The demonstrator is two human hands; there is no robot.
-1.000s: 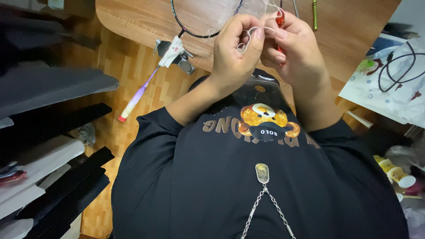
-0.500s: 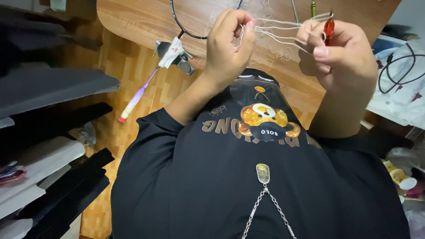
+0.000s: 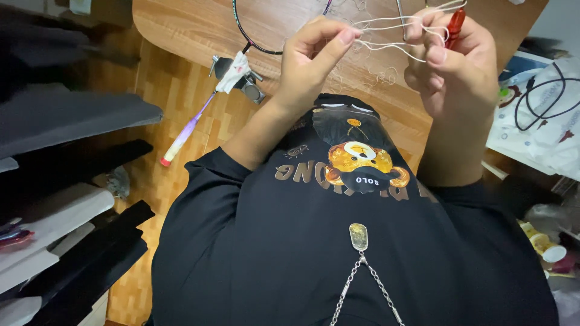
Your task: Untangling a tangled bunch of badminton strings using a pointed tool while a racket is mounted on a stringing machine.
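Note:
My left hand [image 3: 311, 60] pinches white racket string [image 3: 386, 43] between thumb and forefinger above the wooden table [image 3: 181, 27]. My right hand [image 3: 456, 60] holds the other end of the string strands and grips a red-handled tool [image 3: 454, 27]. Several strands run taut between the two hands. A badminton racket lies on the table, its black frame [image 3: 260, 45] at the top edge and its purple-and-white handle [image 3: 184, 136] sticking out over the floor. A clamp wrapped in white cloth [image 3: 238, 69] holds the racket shaft at the table edge.
Loose white string scraps [image 3: 368, 75] lie on the table. White plastic bags with a black cable [image 3: 541, 102] sit at the right, paper cups [image 3: 544, 244] below them. Dark and white boards [image 3: 66, 241] are stacked at the left on the parquet floor [image 3: 157, 90].
My hands were together at the string a second ago. They have pulled apart, the right one moving right and up with the red tool, stretching the strands between them.

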